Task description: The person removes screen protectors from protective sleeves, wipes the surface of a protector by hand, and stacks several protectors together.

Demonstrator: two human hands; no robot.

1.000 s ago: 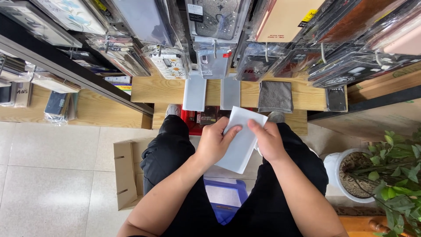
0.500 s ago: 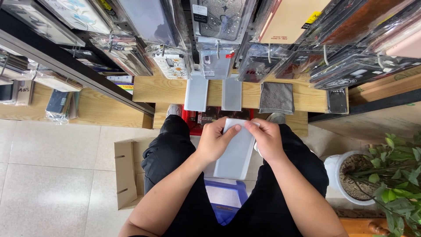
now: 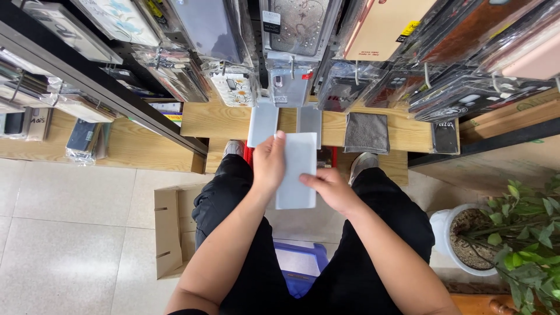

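- The left hand (image 3: 269,164) holds a flat white rectangular box (image 3: 296,169) upright along its left long edge, thumb tip near the top corner; its grip is closed on the box.
- The right hand (image 3: 331,188) pinches the box at its right edge, near the lower half, fingers narrowed onto it.
- The box hangs in the air above the person's lap, between the knees in black trousers (image 3: 233,192), in front of the low wooden shelf (image 3: 216,119).
- On that shelf, just past the box, stand two pale grey flat packs (image 3: 262,123) side by side; a grey folded cloth (image 3: 366,132) lies to their right, near the shelf's right end.
- Above hang rows of phone cases in clear packets (image 3: 291,35).
- Under the legs a blue plastic stool (image 3: 300,265) shows; an open cardboard box (image 3: 169,230) lies on the tiled floor beside the left leg.
- A potted green plant (image 3: 513,233) in a white pot stands at the right.
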